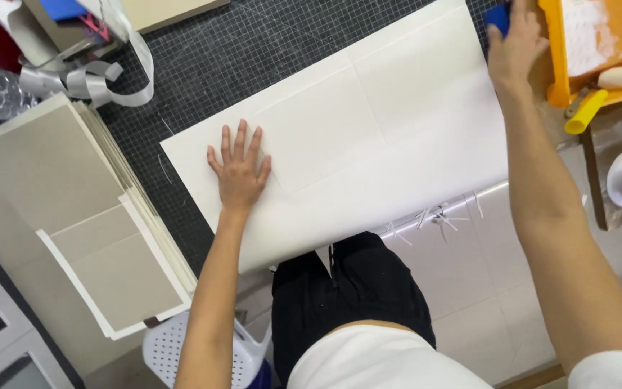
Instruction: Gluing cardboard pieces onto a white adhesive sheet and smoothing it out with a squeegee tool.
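Observation:
A large white sheet (368,137) with faint board outlines under it lies on a dark gridded cutting mat (232,57). My left hand (239,169) presses flat on the sheet's left part, fingers spread. My right hand (516,43) reaches to the sheet's far right corner and closes over a small blue object (497,17), mostly hidden by the fingers, next to an orange tray.
An orange tray (552,50) with white paste and a yellow-handled tool (584,114) sits at the right. A stack of grey boards (73,216) lies at the left. Curled paper strips (88,75) lie at top left. A white perforated stool (167,346) stands below.

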